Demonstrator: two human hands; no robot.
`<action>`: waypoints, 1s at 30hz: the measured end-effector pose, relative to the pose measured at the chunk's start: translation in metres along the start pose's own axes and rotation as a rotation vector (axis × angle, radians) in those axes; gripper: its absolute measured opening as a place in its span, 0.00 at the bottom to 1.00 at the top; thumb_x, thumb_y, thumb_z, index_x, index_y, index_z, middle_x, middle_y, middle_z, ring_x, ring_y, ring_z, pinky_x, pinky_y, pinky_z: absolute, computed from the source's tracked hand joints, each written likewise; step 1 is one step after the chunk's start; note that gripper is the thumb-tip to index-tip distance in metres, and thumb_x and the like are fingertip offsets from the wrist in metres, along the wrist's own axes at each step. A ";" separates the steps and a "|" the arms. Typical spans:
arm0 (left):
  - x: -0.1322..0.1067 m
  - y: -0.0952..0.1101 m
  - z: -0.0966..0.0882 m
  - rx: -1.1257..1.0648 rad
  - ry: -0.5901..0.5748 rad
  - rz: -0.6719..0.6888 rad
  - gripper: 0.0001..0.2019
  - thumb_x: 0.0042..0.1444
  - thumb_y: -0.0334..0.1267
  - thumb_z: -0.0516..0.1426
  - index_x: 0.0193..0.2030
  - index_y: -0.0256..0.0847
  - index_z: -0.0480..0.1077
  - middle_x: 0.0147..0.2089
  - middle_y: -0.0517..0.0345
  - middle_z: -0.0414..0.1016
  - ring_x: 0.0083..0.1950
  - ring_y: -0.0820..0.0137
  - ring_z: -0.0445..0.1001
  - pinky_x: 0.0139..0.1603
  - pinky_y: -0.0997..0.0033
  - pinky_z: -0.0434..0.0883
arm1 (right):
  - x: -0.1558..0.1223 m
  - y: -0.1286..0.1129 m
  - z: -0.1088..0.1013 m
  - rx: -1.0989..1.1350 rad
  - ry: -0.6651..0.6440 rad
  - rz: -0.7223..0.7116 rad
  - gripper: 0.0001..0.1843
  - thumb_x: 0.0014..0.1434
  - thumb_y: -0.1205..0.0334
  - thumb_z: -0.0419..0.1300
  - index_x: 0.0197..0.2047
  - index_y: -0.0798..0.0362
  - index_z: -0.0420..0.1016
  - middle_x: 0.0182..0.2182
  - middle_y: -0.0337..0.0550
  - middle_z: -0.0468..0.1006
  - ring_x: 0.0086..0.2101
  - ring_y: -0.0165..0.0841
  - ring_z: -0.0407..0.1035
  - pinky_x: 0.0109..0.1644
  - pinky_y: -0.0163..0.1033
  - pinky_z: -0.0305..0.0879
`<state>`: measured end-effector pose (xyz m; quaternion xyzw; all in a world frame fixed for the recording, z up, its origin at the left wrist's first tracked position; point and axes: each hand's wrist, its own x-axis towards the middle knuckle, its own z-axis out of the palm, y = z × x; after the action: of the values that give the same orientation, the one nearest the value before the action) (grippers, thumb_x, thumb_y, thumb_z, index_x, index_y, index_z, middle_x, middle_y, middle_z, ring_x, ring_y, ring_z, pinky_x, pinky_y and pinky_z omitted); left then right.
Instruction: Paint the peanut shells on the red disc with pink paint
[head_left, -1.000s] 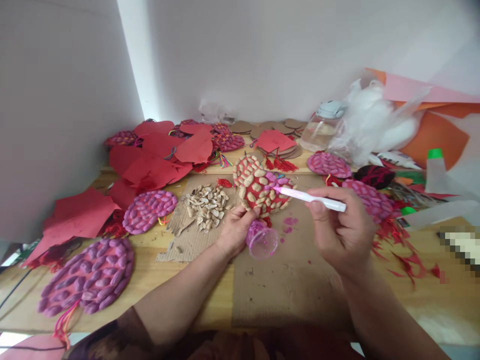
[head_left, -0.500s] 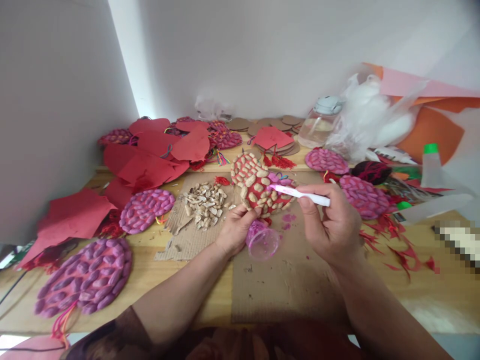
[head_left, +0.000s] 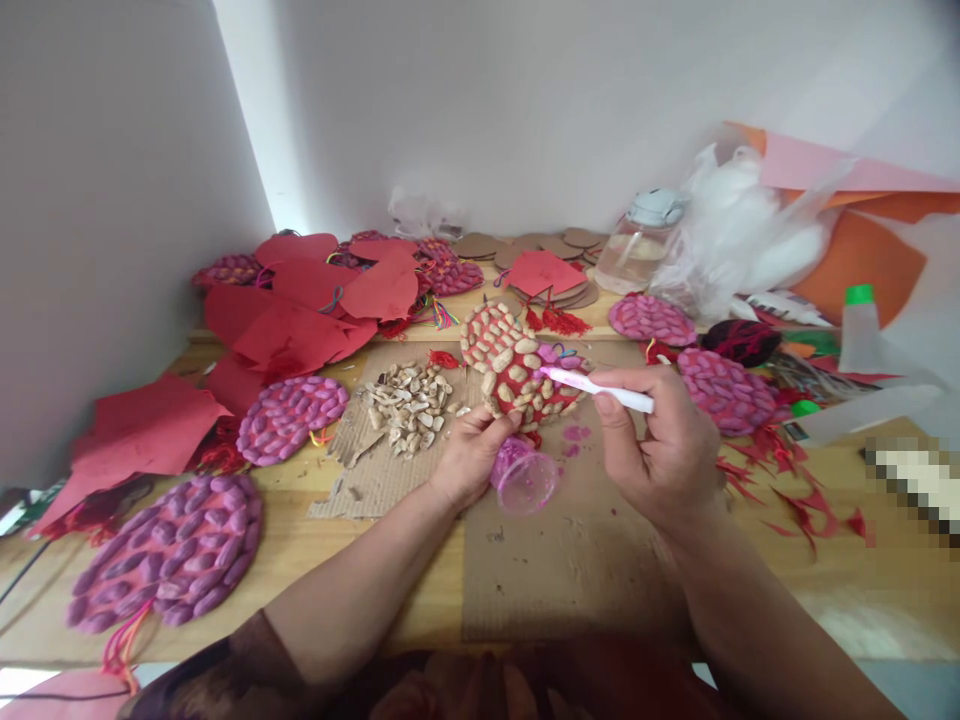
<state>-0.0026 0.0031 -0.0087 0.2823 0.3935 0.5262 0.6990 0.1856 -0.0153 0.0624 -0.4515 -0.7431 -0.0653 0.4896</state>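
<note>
My left hand (head_left: 480, 455) is closed on the lower edge of a red heart-shaped plaque (head_left: 519, 372) covered with peanut shells, thumb on top. Its upper right shells are pink; the others are bare tan. In my right hand (head_left: 660, 435) is a white-handled paintbrush (head_left: 600, 387), pinched between thumb and fingers, its pink tip at the painted shells. A clear plastic cup (head_left: 529, 485) smeared with pink paint lies tilted beside my left hand; whether the fingers touch it I cannot tell. Behind the plaque is another unpainted peanut-shell piece (head_left: 484, 335).
Loose peanut shells (head_left: 409, 405) lie on cardboard (head_left: 555, 590). Painted pink plaques (head_left: 169, 555) sit left and right. Red paper hearts (head_left: 289, 315) are piled at the back left. A water jar (head_left: 641, 245), plastic bags (head_left: 750, 230) and a green-capped bottle (head_left: 860, 330) stand at the right.
Almost nothing differs. The view has shifted very slightly; the brush tip stays at the pink shells and both hands keep their grip.
</note>
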 end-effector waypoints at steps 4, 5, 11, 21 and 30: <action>0.001 -0.001 -0.001 -0.003 0.005 -0.001 0.27 0.35 0.53 0.79 0.35 0.38 0.77 0.28 0.60 0.80 0.26 0.70 0.77 0.28 0.72 0.72 | -0.001 0.002 0.000 -0.052 -0.001 0.001 0.06 0.69 0.64 0.62 0.49 0.50 0.76 0.41 0.42 0.84 0.42 0.38 0.80 0.46 0.43 0.74; 0.001 -0.001 -0.001 -0.001 0.004 -0.003 0.27 0.35 0.53 0.79 0.35 0.38 0.77 0.28 0.60 0.80 0.26 0.70 0.78 0.28 0.72 0.72 | -0.001 0.002 -0.001 -0.065 0.002 0.003 0.07 0.69 0.63 0.62 0.50 0.50 0.76 0.41 0.43 0.84 0.42 0.38 0.80 0.48 0.44 0.74; 0.001 0.000 0.000 0.005 0.003 -0.002 0.27 0.35 0.53 0.79 0.36 0.38 0.78 0.30 0.60 0.81 0.27 0.71 0.78 0.30 0.72 0.73 | 0.000 0.001 -0.002 -0.008 -0.021 0.006 0.06 0.69 0.64 0.62 0.49 0.50 0.76 0.41 0.42 0.84 0.42 0.37 0.80 0.48 0.42 0.74; 0.002 0.001 -0.001 0.006 0.021 -0.020 0.28 0.32 0.54 0.80 0.34 0.38 0.77 0.29 0.58 0.81 0.27 0.69 0.78 0.31 0.71 0.73 | -0.001 0.001 -0.003 -0.056 0.012 -0.012 0.07 0.68 0.63 0.62 0.50 0.50 0.76 0.41 0.43 0.84 0.42 0.38 0.79 0.49 0.44 0.74; 0.002 0.001 -0.001 -0.017 0.013 -0.014 0.27 0.35 0.52 0.79 0.36 0.39 0.78 0.29 0.59 0.81 0.27 0.70 0.77 0.31 0.71 0.73 | 0.003 0.003 -0.005 -0.074 0.027 0.002 0.04 0.69 0.63 0.62 0.47 0.50 0.76 0.39 0.43 0.84 0.39 0.36 0.79 0.43 0.42 0.72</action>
<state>-0.0038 0.0048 -0.0089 0.2699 0.3957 0.5263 0.7026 0.1909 -0.0144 0.0662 -0.4694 -0.7330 -0.0983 0.4824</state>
